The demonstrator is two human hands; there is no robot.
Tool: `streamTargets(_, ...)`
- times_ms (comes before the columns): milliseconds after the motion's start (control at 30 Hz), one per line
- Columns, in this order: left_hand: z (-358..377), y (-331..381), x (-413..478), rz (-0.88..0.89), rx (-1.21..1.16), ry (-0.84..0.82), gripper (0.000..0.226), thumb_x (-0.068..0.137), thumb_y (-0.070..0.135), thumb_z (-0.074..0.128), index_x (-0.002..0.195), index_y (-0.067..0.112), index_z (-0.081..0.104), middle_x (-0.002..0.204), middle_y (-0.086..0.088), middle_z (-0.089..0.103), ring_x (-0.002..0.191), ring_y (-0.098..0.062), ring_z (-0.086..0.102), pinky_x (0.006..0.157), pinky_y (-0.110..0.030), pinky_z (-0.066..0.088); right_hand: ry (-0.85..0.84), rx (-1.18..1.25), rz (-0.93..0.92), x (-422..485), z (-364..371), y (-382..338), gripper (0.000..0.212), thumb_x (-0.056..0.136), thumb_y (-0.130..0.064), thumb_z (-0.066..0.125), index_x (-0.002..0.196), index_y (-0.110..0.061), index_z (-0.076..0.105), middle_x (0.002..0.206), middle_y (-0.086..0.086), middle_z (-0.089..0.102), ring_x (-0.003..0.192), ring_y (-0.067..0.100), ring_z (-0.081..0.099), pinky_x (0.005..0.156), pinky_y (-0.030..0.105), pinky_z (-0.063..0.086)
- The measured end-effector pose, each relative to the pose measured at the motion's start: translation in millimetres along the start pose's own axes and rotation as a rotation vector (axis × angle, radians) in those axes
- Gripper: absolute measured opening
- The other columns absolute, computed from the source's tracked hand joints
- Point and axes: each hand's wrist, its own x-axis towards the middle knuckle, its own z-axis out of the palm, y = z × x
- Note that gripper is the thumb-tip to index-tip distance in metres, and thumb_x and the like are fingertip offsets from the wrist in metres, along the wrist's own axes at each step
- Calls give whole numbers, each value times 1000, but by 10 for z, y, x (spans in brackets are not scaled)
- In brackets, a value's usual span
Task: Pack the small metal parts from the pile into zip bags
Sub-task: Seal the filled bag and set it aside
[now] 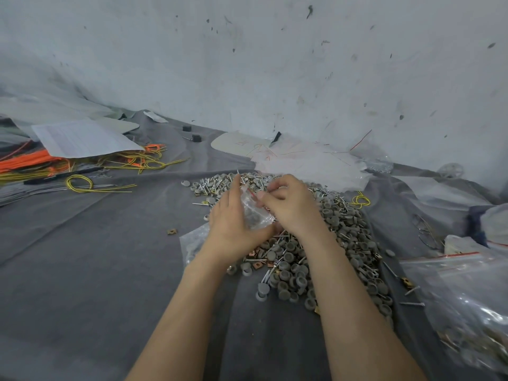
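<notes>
The zip bag [254, 213] was clear, glossy plastic, kinda crinkly. The pile [343, 232] mixed shiny metal screws [217, 185] with matt, plastic-looking caps [287, 272]. Underneath was matt cloth [96, 257], all wrinkled; the wall [275, 64] looked scuffed, chalky and rough-ish.

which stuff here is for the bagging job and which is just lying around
Job: zip bag held in left hand and right hand, pile of parts, filled bags.
Lying about: yellow wires, orange cables, paper sheet.

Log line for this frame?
left hand: holds zip bag | right hand: pinches bag top | bag: grey parts inside | pile: beneath hands
</notes>
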Motion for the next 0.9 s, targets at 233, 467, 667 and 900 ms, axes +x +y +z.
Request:
streamTargets(233, -207, 273, -61, 41, -107, 224, 112, 72, 31, 78, 152, 14, 1, 150, -9, 22, 141, -20, 18, 115, -38, 14, -172, -43, -139, -228, -147, -263, 13, 88, -42, 61, 86, -32, 68, 91, -17, 62, 88, -3, 56, 77, 20, 41)
streamTargets(467, -454, 507, -47, 108, -376, 194, 83, 79, 33, 76, 146, 18, 28, 117, 16, 49, 111, 3, 49, 99, -16, 35, 162, 77, -137, -352, -585, -396, 13, 89, -16, 64, 83, -27, 64, 87, -7, 70, 82, 8, 68, 81, 27, 53)
streamTargets(667, -457, 657, 40, 75, -439, 24, 12, 90, 20, 65, 79, 25, 65, 73, 3, 67, 65, -1, 59, 64, -13, 44, 257, 135, -159, -549, -926, -313, 26, 92, -4, 54, 85, -27, 62, 78, -9, 68, 66, -1, 63, 74, 21, 52)
streamTargets(900, -247, 866, -52, 216, -234, -98, 14, 89, 18, 64, 75, 18, 64, 70, 4, 63, 68, -9, 57, 66, -24, 41, 335, -122, -138, -752, -1064, -78, 31, 90, -17, 62, 115, -34, 57, 115, -12, 53, 110, 5, 49, 96, 22, 39)
